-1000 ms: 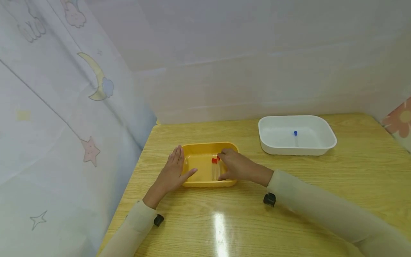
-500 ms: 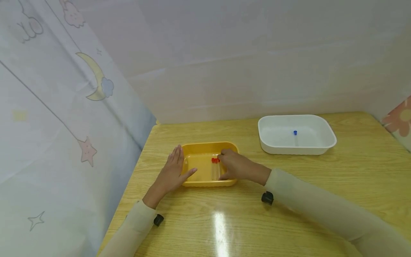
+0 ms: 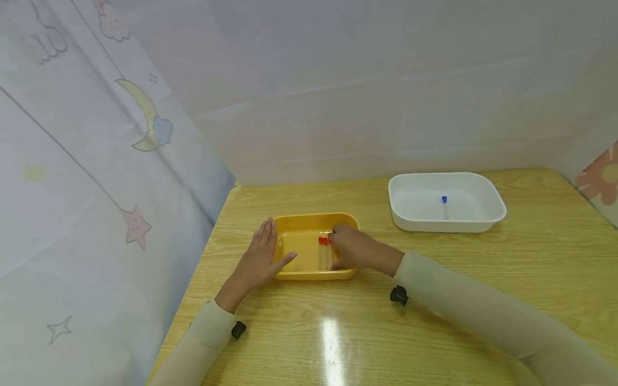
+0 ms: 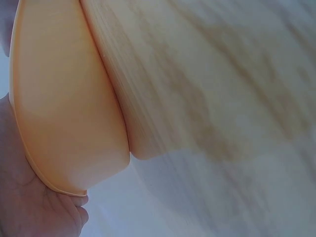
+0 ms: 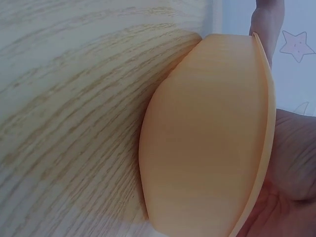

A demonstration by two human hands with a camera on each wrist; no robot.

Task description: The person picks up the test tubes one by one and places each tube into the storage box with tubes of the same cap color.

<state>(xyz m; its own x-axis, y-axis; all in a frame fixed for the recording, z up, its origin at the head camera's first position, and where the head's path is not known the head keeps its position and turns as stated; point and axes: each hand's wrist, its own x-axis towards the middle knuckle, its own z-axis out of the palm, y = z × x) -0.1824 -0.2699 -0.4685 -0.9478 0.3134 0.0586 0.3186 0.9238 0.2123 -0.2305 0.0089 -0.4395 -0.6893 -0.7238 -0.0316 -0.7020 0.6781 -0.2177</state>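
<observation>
Inside the yellow tray (image 3: 301, 253), several clear test tubes with red caps lie side by side (image 3: 322, 254) toward its right end. My right hand (image 3: 354, 247) reaches over the right rim, its fingers near the cap of the rightmost tube and its thumb near that tube's lower end, holding it lengthwise. The hand partly covers this tube. At the tray's left end my left hand (image 3: 258, 260) rests against the rim, fingers straight and thumb stretched over the front left corner. Both wrist views show mainly the tray's outer wall (image 4: 69, 108) with part of the hand behind its rim.
A white tray (image 3: 401, 219) stands farther back on the right, holding one clear tube with a blue cap (image 3: 444, 199). Both trays are on a wood-grain table (image 3: 270, 332). Pale printed cloth (image 3: 145, 225) hangs along the left and the back.
The rightmost red-capped tube has come down level with the tubes beside it, its cap now in line with theirs. My right forearm has shifted slightly left; the left hand stays put.
</observation>
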